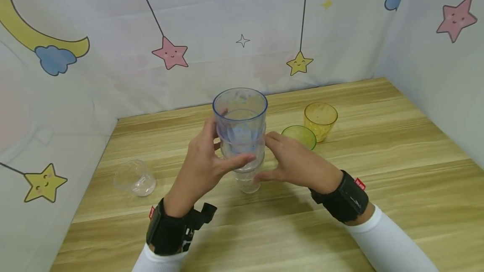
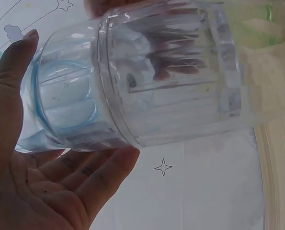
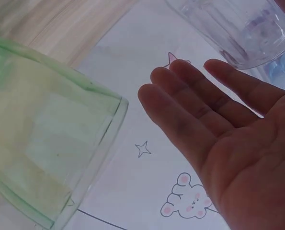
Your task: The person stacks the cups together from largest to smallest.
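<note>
In the head view, a blue-rimmed clear plastic cup [image 1: 242, 131] stands at the top of a stack, with clear plastic [image 1: 247, 181] showing below it. My left hand [image 1: 206, 160] grips the blue-rimmed cup, thumb in front and fingers behind. The left wrist view shows a clear cup [image 2: 176, 76] joined end to end with the blue one; how deeply they nest I cannot tell. Close on the right side of the stack is my right hand [image 1: 291, 160], its fingers extended in the right wrist view. Whether its fingertips touch the stack is unclear.
Behind my right hand stands a green cup [image 1: 298, 135], with a yellow cup [image 1: 320, 123] just beyond it. A clear cup [image 1: 135, 178] sits tilted at the left of the wooden table [image 1: 397, 146]. Printed cloth walls [image 1: 211, 20] rise along the back and sides.
</note>
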A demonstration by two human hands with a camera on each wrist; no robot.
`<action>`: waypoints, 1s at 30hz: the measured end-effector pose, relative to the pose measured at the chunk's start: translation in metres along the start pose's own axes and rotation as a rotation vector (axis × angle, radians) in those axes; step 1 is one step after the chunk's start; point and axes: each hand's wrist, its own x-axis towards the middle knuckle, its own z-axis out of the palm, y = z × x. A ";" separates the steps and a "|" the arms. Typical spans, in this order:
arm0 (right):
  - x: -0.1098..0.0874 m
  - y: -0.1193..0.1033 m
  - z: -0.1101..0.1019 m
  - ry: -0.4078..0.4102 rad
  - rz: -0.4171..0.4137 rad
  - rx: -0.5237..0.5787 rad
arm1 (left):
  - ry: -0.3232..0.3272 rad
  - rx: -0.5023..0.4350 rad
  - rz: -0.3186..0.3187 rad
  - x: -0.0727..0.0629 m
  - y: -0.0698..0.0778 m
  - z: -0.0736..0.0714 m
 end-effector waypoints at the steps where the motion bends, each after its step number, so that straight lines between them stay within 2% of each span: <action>1: 0.000 0.000 0.000 0.004 -0.002 -0.003 | -0.005 -0.010 -0.007 0.000 0.000 0.000; 8: -0.001 0.004 -0.003 0.043 -0.015 -0.027 | -0.047 -0.059 -0.039 0.000 -0.005 0.001; 15: -0.005 0.011 -0.008 0.020 0.100 -0.082 | -0.066 -0.054 -0.043 0.000 -0.009 0.003; 20: -0.006 0.013 -0.012 -0.001 0.179 -0.112 | -0.121 -0.068 -0.077 -0.001 -0.012 0.002; 23: -0.007 0.015 -0.015 -0.008 0.225 -0.121 | -0.177 -0.029 -0.093 -0.002 -0.016 0.003; 25: -0.007 0.015 -0.017 -0.017 0.252 -0.127 | -0.212 0.012 -0.081 -0.002 -0.019 0.005; 30: -0.007 0.017 -0.020 -0.046 0.297 -0.143 | -0.233 0.086 -0.050 -0.003 -0.022 0.007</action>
